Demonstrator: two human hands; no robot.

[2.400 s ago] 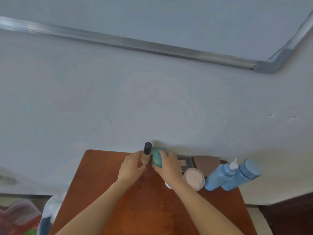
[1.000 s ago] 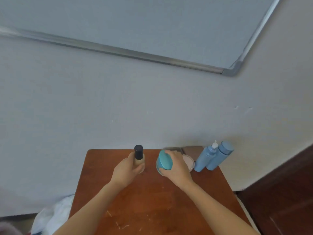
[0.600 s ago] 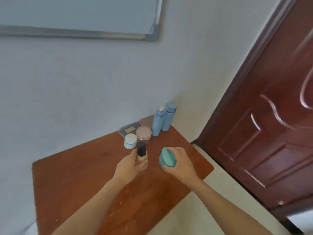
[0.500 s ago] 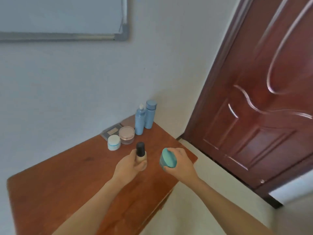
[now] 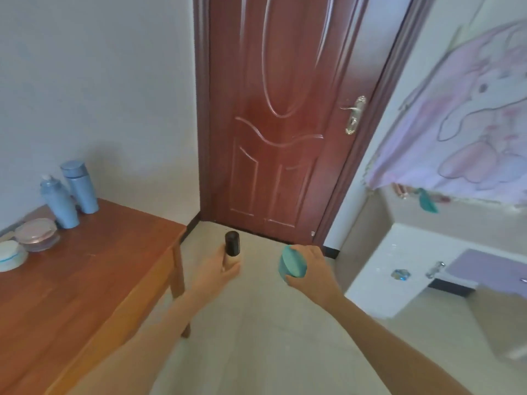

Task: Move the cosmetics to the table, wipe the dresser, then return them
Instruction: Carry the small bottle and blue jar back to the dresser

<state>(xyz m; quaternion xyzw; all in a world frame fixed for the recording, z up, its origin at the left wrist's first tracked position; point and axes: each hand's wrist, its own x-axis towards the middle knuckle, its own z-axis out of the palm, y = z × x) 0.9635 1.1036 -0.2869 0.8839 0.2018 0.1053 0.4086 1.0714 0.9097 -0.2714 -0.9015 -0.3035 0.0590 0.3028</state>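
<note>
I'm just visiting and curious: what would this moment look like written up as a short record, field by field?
left hand: left hand holds an upright black-capped bottle
right hand: right hand holds a teal-lidded jar
position of hands: over the floor, beside the wooden dresser
left on dresser: two blue bottles, a pink-lidded jar, a white jar
ahead: closed red-brown door
right side: white surface with small items, too blurred to name
wiping: not yet begun, no cloth seen
</note>
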